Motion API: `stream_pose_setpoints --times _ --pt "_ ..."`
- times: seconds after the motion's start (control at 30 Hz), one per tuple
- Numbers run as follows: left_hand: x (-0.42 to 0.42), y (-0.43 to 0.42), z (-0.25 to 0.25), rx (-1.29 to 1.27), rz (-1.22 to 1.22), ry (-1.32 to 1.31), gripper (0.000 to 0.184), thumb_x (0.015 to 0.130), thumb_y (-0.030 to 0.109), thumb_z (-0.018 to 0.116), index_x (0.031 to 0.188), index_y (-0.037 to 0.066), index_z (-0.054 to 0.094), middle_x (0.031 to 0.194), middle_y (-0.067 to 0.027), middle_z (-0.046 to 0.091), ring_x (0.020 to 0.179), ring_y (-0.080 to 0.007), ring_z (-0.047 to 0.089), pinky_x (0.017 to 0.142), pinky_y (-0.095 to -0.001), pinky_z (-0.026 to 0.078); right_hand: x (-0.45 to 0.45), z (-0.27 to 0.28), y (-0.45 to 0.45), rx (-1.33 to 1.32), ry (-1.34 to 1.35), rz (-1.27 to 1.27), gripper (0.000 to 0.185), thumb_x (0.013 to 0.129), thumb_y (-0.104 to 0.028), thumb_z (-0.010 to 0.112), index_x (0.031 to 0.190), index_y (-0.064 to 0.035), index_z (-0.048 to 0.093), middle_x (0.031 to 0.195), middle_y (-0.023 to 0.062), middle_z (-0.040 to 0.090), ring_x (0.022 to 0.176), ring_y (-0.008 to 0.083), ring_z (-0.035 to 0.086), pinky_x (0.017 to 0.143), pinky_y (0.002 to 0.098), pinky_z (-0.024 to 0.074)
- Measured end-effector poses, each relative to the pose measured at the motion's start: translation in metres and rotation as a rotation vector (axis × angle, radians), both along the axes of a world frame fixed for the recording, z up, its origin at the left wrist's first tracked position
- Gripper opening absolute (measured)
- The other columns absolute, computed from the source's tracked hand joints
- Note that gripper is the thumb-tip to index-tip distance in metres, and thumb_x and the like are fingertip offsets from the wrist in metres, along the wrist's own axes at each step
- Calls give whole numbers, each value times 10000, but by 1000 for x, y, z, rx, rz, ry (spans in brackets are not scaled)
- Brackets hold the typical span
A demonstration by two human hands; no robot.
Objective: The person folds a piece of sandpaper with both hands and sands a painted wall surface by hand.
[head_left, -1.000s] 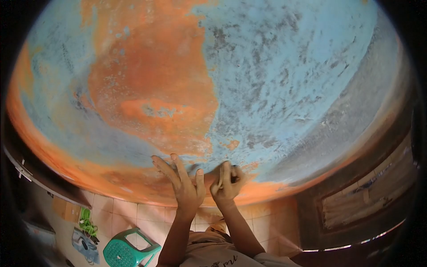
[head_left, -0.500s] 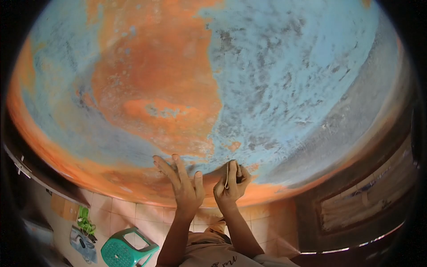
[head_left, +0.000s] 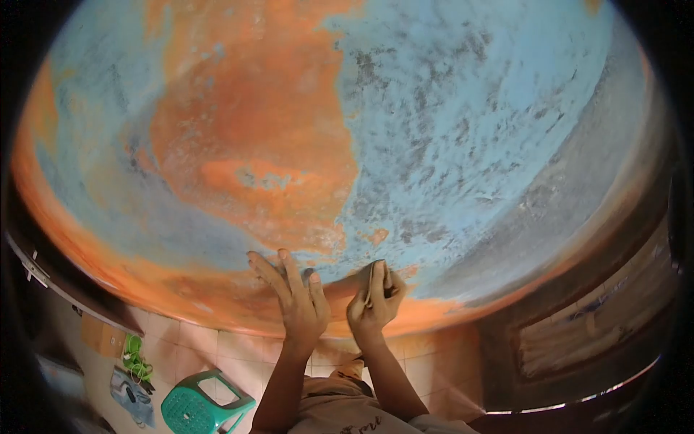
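Observation:
A large wall [head_left: 253, 123], painted orange and light blue with grey worn patches, fills most of the view. My left hand [head_left: 302, 307] is open at its lower part, fingers spread and fingertips at the surface; whether they press on it I cannot tell. Beside it, my right hand [head_left: 376, 307] is closed around a folded brownish sheet that looks like sandpaper [head_left: 371, 284]. The sheet's upper edge is up against the lower blue and orange paint. Fingers and palm hide part of the sheet.
A green plastic stool [head_left: 189, 409] stands on the tiled floor [head_left: 238, 346] at lower left. Near it lie a bright green cord or strap bundle [head_left: 135, 358], a cardboard box [head_left: 103, 336] and a blue-grey cloth or bag [head_left: 130, 398]. A dark wooden frame [head_left: 506, 362] is at right.
My left thumb has come a little closer to the fingers. The right hand keeps its grip in nearly the same place. The camera view has shifted slightly.

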State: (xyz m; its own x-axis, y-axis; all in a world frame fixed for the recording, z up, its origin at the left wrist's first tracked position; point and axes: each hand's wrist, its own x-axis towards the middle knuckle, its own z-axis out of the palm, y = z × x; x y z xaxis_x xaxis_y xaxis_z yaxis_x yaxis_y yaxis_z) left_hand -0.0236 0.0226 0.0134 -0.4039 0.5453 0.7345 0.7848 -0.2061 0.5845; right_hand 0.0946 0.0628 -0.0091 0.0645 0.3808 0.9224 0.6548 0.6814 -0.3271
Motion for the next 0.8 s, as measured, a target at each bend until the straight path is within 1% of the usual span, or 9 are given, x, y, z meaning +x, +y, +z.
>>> stream_pose_setpoints --times 0.13,0.2,0.27,0.33,0.4,0.5,0.6,0.73,0.8 --pt "0 3 0 22 3 14 624 1027 214 399 1544 13 114 1547 -363 -118 1441 -538 -59 1153 -606 70 1 -1 -1 -38 -207 114 509 778 103 605 1279 15 609 1070 205 529 913 309 508 770 360 463" --pt "1 3 -3 1 1 -18 623 1030 215 399 1545 18 112 1546 -367 -113 1440 -543 -48 1153 -605 80 4 -4 10 -2 172 15 566 723 70 635 1281 -22 623 1046 205 528 906 300 514 760 366 453" --pt "0 3 -5 2 22 -5 647 1022 218 426 1547 23 103 1544 -369 -113 1439 -544 -46 1153 -604 85 2 8 -1 16 94 -40 577 715 85 621 1281 -26 626 1032 190 519 899 292 519 754 368 453" --pt "1 5 -4 0 19 21 672 1015 221 452 1549 28 95 1543 -371 -114 1439 -546 -44 1153 -603 89 -1 13 -12 -33 -314 74 548 752 127 578 1286 6 612 1037 171 514 899 291 521 754 368 457" --pt "3 5 0 30 5 -23 773 956 199 610 1553 77 135 1527 -389 -131 1405 -604 -58 1097 -603 286 7 7 4 22 -271 78 514 779 138 551 1277 27 610 1053 173 510 887 288 512 757 353 461" --pt "2 1 0 -7 -6 -17 896 893 201 709 1559 102 118 1529 -381 -142 1406 -601 -60 1091 -599 305 4 10 0 -86 143 77 484 770 127 567 1228 -6 655 1037 172 482 844 253 491 748 307 452" --pt "2 3 0 2 -22 -47 927 874 204 735 1560 111 118 1530 -377 -143 1407 -598 -60 1089 -601 309 10 4 6 37 -102 68 480 775 136 554 1234 27 639 1036 161 471 841 243 493 739 305 452" --pt "1 1 -2 -1 -20 -30 933 873 190 735 1560 105 111 1531 -377 -144 1410 -593 -64 1097 -599 295 9 12 4 -29 40 19 491 772 135 560 1239 9 643 1044 157 475 838 239 506 712 313 459" --pt "1 6 -7 7 18 -1 904 913 280 673 1556 51 81 1544 -371 -106 1438 -546 -51 1145 -600 147 13 6 2 -68 -74 95 501 761 148 564 1241 23 636 1067 164 476 848 239 510 714 308 461"
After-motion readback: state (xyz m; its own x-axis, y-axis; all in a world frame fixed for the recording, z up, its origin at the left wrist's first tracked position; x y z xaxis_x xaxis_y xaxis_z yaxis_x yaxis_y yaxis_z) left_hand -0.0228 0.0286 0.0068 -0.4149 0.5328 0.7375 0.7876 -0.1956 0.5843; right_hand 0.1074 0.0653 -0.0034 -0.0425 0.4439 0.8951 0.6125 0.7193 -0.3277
